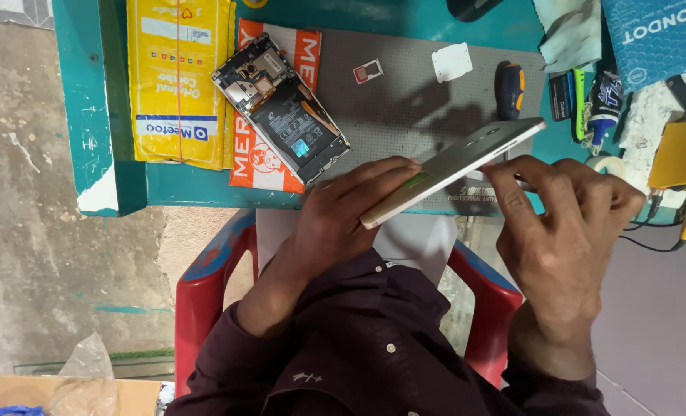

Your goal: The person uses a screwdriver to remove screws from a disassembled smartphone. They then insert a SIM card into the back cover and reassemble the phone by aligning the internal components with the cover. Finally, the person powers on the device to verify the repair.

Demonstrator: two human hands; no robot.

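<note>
My left hand (351, 212) grips the lower end of a thin silver phone back cover (455, 163), held edge-on and slanting up to the right above the table's near edge. My right hand (562, 231) pinches the cover's side near its upper end, fingertips curled against the edge; a slim tool may sit between them, but I cannot tell. An opened phone (281, 108), its battery and circuit board exposed, lies on the grey work mat (404, 100) to the left of both hands.
A yellow padded envelope (175, 81) and an orange package (262, 166) lie at the left of the teal table (100, 100). A small SIM tray (368, 72), white square piece (451, 62), black-orange tool (511, 90), tubes (603, 104) and a yellow device (683, 154) sit further right. Red chair (204, 293) below.
</note>
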